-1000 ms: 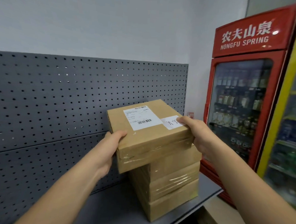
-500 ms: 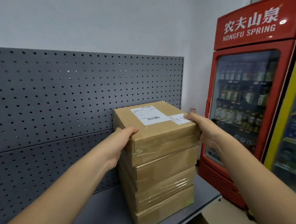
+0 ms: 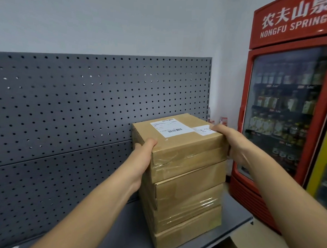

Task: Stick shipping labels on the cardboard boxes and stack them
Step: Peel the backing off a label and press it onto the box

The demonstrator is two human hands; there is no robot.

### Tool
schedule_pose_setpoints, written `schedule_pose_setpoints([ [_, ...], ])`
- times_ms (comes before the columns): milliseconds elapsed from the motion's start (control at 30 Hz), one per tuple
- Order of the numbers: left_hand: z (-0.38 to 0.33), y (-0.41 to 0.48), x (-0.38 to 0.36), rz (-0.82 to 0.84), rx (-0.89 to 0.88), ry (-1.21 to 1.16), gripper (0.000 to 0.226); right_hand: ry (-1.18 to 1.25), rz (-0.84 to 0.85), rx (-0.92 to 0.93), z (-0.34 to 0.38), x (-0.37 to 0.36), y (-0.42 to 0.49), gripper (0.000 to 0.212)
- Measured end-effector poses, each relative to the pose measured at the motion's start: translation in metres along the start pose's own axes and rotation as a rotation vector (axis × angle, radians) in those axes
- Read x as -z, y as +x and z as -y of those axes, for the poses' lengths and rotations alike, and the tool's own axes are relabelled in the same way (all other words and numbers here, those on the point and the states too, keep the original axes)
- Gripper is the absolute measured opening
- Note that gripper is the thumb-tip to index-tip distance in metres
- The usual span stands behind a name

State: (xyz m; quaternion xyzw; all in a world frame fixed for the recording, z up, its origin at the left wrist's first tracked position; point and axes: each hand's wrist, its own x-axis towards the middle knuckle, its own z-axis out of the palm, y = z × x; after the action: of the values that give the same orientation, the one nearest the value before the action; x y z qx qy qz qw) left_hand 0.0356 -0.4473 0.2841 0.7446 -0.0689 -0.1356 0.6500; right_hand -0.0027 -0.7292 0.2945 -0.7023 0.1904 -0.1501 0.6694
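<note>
A stack of taped cardboard boxes [image 3: 189, 200] stands on a grey shelf [image 3: 122, 232]. The top box [image 3: 184, 145] lies flush on the stack and carries a white shipping label [image 3: 169, 129] with barcodes, plus a smaller white sticker [image 3: 203, 129] at its right. My left hand [image 3: 142, 156] grips the top box's left near corner, thumb on the lid. My right hand [image 3: 230, 143] clasps the box's right side, fingers over the small sticker.
A grey pegboard panel [image 3: 81, 110] backs the shelf. A red glass-door drinks fridge [image 3: 285, 113] marked NONGFU SPRING stands close on the right. The shelf's front right corner [image 3: 248, 219] ends just past the stack.
The top box was tilted and overhanging toward me a second ago; it has been slid back and squared onto the stack. Both hands stayed on its sides.
</note>
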Motion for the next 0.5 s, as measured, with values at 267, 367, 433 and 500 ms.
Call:
schedule_pose_setpoints([
  [267,-0.013,-0.014,0.009,-0.042,-0.082,0.101,0.042,0.016,-0.125,0.094,0.01,-0.003,-0.017,0.073],
  [367,-0.014,-0.023,0.017,-0.055,-0.137,0.134,0.056,-0.101,-0.174,0.28,0.009,-0.004,-0.036,0.044],
  [433,-0.012,-0.028,0.025,-0.067,-0.19,0.181,0.054,-0.214,-0.195,0.459,0.004,-0.002,-0.048,0.032],
  [500,-0.008,-0.034,0.034,-0.106,-0.271,0.252,0.054,-0.368,-0.249,0.622,0.002,-0.001,-0.059,0.034],
])
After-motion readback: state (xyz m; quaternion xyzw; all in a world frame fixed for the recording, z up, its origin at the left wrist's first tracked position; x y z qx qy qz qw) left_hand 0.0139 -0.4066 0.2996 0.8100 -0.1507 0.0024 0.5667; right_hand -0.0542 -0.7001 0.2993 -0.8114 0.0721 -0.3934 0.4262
